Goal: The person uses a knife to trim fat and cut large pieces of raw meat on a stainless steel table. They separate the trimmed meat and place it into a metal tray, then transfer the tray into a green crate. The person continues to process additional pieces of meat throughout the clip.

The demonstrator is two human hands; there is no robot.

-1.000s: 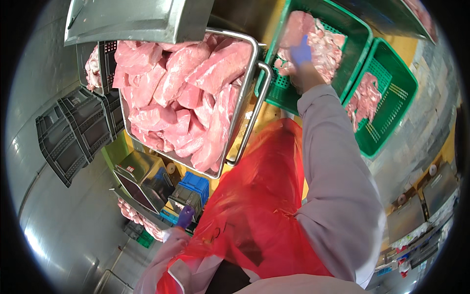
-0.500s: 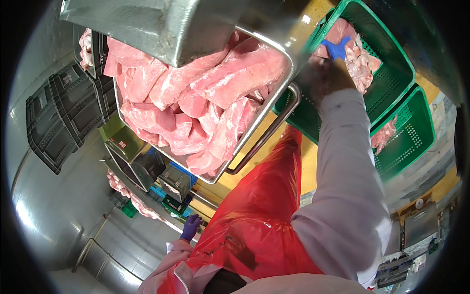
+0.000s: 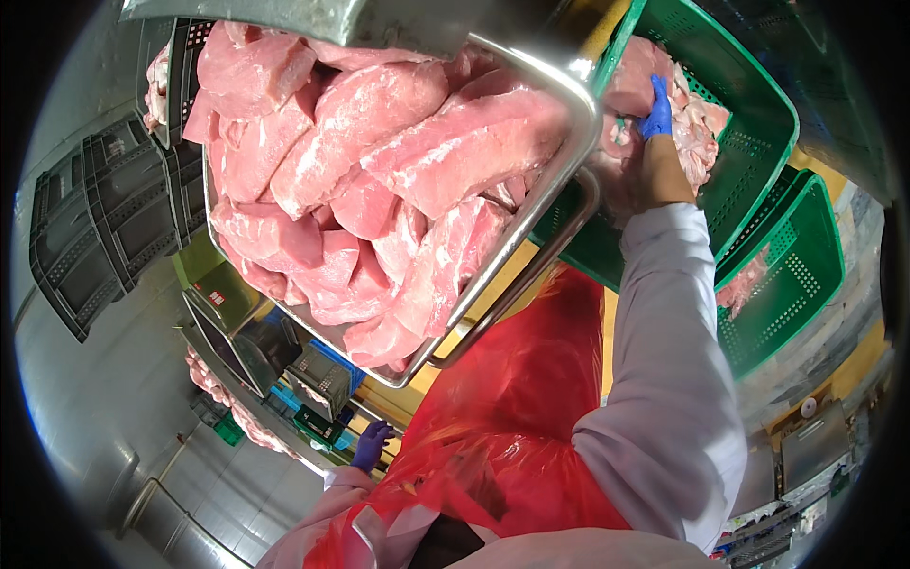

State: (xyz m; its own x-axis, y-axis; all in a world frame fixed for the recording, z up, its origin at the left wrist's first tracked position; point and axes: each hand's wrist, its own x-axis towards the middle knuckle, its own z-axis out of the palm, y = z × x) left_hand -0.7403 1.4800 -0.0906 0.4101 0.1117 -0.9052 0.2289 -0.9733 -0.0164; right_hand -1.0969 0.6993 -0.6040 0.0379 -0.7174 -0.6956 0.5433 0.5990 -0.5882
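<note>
In the green perforated crate (image 3: 758, 161) at the upper right, my right hand (image 3: 657, 109) wears a blue glove. Its fingers stretch out flat along the side of a large piece of raw meat (image 3: 632, 80); the thumb is hard to make out. Paler, fatty meat trimmings (image 3: 700, 137) lie beside it in the same crate. My left hand (image 3: 372, 446), also gloved, hangs low by my red apron (image 3: 512, 379), holding nothing, its fingers loosely apart. Thick pink meat pieces (image 3: 379, 180) fill a metal bin (image 3: 580, 133) in front of me.
A metal chute-like part (image 3: 398, 28) overhangs the bin's far side. The bin's bar handle (image 3: 569, 237) juts toward me. Another green crate (image 3: 796, 284) with some meat stands at the right. Grey crates (image 3: 104, 218) and more meat on a surface (image 3: 232, 398) are at the left.
My right hand has turned, its spread fingers drawing together against the meat piece. The view has shifted, so the bin appears slightly lower and larger. My left hand stays low and free.
</note>
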